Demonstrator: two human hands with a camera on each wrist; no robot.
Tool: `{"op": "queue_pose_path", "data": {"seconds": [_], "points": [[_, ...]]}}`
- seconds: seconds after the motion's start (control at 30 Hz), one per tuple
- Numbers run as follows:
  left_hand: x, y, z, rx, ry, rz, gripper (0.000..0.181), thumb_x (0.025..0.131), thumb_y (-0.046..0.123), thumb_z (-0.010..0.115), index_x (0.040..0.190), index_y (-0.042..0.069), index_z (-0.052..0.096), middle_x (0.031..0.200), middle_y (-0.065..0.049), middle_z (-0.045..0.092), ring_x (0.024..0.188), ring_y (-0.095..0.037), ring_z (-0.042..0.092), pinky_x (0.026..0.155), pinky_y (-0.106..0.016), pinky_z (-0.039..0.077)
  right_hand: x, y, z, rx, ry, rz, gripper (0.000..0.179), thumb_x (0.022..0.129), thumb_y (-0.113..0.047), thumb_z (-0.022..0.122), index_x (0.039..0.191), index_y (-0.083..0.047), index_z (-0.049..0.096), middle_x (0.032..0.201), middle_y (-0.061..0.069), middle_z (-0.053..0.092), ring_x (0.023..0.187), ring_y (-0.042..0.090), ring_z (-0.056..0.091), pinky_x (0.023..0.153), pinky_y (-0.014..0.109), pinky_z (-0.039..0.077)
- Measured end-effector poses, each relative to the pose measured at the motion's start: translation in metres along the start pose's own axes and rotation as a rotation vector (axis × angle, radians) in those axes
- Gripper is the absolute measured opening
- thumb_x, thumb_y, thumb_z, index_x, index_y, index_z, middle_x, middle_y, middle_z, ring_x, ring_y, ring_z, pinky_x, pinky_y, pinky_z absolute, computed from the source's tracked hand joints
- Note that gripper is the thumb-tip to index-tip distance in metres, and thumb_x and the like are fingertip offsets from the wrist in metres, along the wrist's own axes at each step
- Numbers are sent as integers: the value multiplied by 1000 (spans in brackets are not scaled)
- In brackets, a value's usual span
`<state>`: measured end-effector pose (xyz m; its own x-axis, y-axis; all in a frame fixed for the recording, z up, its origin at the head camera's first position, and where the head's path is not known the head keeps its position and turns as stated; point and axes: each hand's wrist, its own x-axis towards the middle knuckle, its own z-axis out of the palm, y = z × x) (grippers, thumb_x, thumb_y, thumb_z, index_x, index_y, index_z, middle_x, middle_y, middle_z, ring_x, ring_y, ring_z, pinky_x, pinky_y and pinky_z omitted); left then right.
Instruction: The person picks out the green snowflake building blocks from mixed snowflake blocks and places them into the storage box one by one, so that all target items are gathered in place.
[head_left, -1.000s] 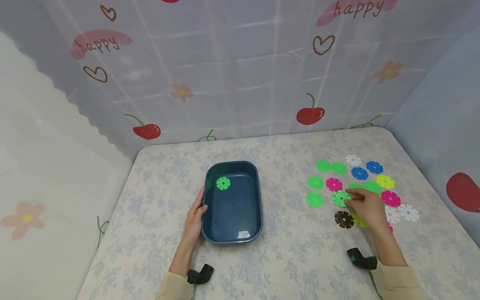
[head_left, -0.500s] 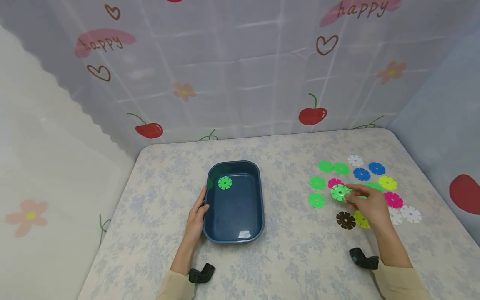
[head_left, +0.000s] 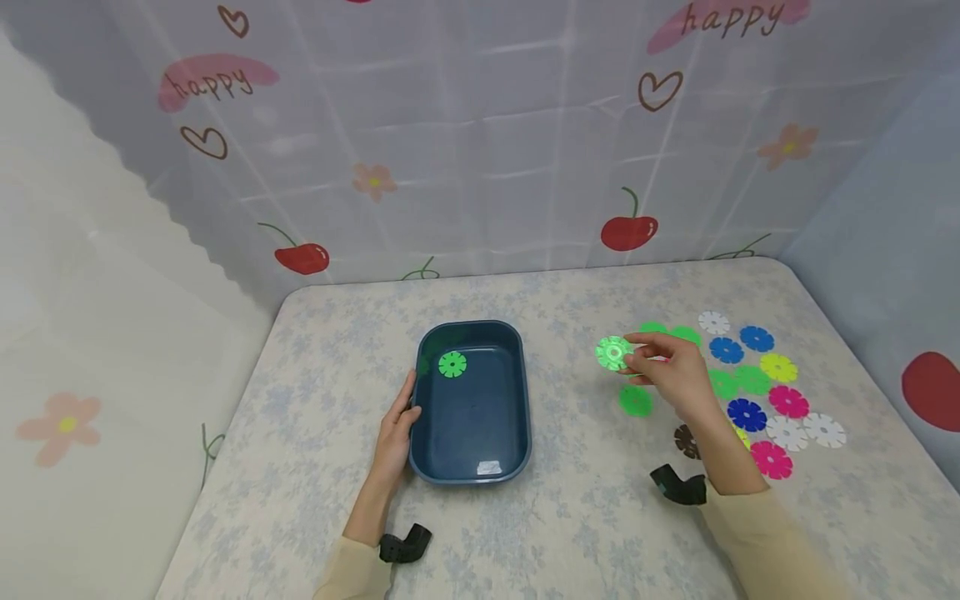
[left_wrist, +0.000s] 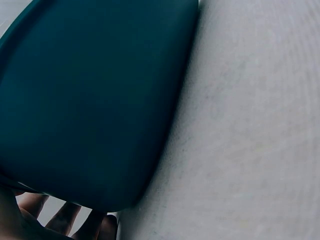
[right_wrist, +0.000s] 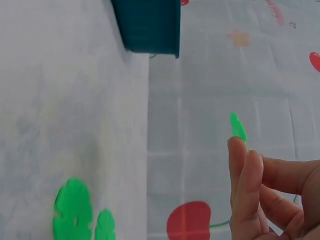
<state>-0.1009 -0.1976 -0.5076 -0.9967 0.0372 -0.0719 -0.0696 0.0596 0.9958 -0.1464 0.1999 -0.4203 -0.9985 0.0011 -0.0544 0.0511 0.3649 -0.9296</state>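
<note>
A dark blue plastic bin (head_left: 471,433) stands on the table with one green snowflake disc (head_left: 452,364) inside. My left hand (head_left: 392,433) grips its left side, thumb at the rim and fingers along the outer wall; the left wrist view shows fingers (left_wrist: 64,218) against that wall. Raised over the table, my right hand (head_left: 672,372) pinches another green snowflake disc (head_left: 613,353) between thumb and fingertips. The right wrist view shows this held disc (right_wrist: 238,127) nearly edge-on. Below and behind the right hand lie more green discs (head_left: 636,401), some partly hidden.
Several loose discs lie at the right of the table: blue (head_left: 757,338), yellow (head_left: 778,367), pink (head_left: 771,460), white (head_left: 825,430) and brown (head_left: 686,442), the brown one partly covered by the right forearm. A printed curtain (head_left: 480,167) hangs behind the table's back edge.
My right hand has lifted the green snowflake disc from the group and carried it left, uncovering a dark blue disc. The left hand stays on the bin.
</note>
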Motion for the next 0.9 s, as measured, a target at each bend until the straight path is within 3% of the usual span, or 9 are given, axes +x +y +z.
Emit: {"op": "queue_pose_path", "data": {"seconds": [0.33, 0.53, 0.77, 0.9], "points": [[-1, 0, 1, -3, 3, 3, 54, 106, 17, 35, 156, 32, 23, 164, 8, 14, 153, -19, 5, 123, -50, 9, 22, -38, 65, 93, -103, -93, 33, 93, -5, 64, 125, 3, 63, 90, 17, 57, 72, 17, 74, 63, 27, 59], [-1, 1, 2, -3, 8, 7, 54, 106, 20, 37, 156, 31, 23, 164, 8, 14, 153, -20, 5, 123, -50, 9, 29, -50, 103, 74, -171, -89, 30, 91, -6, 66, 121, -1, 66, 89, 16, 60, 74, 27, 74, 67, 40, 60], [-1, 1, 2, -5, 9, 7, 53, 105, 21, 38, 156, 32, 24, 164, 8, 15, 153, -19, 5, 123, -50, 9, 37, -54, 133, 50, -317, -67, 31, 92, 0, 62, 123, 2, 63, 88, 15, 62, 81, 29, 74, 68, 35, 60], [-1, 1, 2, -4, 12, 8, 54, 105, 21, 38, 156, 31, 24, 164, 8, 15, 153, -19, 5, 123, -50, 9, 41, -56, 146, 47, -393, -52, 34, 91, 3, 60, 126, 3, 61, 89, 17, 64, 84, 32, 73, 73, 43, 60]]}}
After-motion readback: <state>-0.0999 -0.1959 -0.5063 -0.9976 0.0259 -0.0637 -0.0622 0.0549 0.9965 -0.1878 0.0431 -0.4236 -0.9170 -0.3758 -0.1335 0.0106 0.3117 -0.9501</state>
